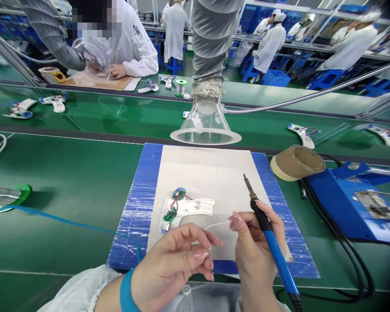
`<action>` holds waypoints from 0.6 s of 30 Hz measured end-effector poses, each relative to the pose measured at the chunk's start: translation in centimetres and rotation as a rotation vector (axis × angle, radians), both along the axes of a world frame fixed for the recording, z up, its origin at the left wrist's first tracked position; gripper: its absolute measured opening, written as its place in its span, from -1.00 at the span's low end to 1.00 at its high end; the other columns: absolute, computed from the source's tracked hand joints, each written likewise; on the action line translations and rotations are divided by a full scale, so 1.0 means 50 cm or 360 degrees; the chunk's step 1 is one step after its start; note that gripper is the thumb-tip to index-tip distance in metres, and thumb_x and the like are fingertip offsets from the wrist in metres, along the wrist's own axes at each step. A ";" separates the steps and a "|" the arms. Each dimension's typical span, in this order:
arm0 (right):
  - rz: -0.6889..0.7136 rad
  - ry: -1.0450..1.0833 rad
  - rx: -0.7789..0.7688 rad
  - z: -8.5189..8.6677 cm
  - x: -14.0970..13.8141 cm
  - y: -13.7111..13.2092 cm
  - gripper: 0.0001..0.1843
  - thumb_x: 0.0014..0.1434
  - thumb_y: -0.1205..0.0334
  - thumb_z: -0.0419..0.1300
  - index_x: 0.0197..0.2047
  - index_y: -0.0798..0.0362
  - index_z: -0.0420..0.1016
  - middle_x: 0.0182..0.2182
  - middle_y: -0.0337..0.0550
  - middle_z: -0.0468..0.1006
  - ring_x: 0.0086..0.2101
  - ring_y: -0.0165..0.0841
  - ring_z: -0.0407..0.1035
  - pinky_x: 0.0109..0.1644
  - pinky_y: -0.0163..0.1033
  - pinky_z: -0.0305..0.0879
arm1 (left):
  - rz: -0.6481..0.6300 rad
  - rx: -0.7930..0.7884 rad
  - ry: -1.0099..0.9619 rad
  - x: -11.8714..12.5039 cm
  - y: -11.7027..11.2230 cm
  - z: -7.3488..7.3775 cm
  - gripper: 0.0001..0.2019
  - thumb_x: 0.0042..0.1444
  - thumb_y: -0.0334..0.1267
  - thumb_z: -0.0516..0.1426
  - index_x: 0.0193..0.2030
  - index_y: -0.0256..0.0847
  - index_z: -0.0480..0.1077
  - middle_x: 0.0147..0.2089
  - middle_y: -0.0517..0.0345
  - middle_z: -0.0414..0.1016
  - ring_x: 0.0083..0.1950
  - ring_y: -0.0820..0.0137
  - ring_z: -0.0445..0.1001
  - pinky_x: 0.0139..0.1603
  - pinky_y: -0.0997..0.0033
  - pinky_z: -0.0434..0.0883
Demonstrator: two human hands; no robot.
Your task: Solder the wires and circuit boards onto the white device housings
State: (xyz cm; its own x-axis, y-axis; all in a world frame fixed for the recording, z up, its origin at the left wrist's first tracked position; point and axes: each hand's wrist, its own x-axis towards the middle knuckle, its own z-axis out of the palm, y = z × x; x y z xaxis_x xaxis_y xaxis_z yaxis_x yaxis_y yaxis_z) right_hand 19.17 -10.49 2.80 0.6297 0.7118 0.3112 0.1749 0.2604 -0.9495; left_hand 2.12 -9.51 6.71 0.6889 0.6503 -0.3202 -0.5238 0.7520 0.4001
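Along the left of the green worktop [68,173], a green-flanged reel [6,195] is observed, and a blue cord [68,221] is seen running toward the blue wrist strap [126,291] on the left hand [169,271]. The left hand's fingers [198,253] are loosely curled; whether they grasp anything cannot be told. At centre, a white plastic housing with green circuit boards and red leads [185,212] is found lying on a white sheet [221,177], which is laid on a blue-taped board [130,225]. The housing is not touched by either hand. A thin white wire [217,224] is pinched by the right hand's fingers [235,221], its free end being held beside the left hand and apart from the housing. A blue-handled soldering iron [273,247] is clenched in the right hand [256,247], with its tip raised above the sheet and clear of the housing. A clear fume extractor funnel [205,130] is suspended above the sheet. Further right, a tan roll [297,162] is noted beside a blue soldering station [354,203].
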 end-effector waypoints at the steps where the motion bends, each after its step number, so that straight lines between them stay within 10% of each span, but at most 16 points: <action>1: 0.0006 0.0001 -0.0008 -0.001 -0.001 0.000 -0.48 0.08 0.24 0.41 0.09 -0.02 0.37 -0.52 -0.35 0.55 -0.55 -0.41 0.44 -0.42 -0.30 0.42 | 0.0006 0.0035 0.0026 0.000 -0.001 0.002 -0.91 0.10 -0.38 0.35 -0.29 -0.31 0.54 -0.09 0.04 0.53 -0.36 0.59 0.52 -0.26 0.57 0.51; 18: -0.0165 -0.0036 0.0068 0.029 -0.015 -0.015 -0.48 0.09 0.28 0.40 0.09 -0.04 0.35 -0.47 -0.34 0.57 -0.51 -0.39 0.45 -0.39 -0.26 0.39 | 0.0015 0.0061 -0.0120 0.004 -0.006 -0.015 -0.89 0.17 -0.34 0.30 -0.23 -0.29 0.46 -0.18 0.03 0.56 -0.44 0.56 0.49 -0.36 0.56 0.42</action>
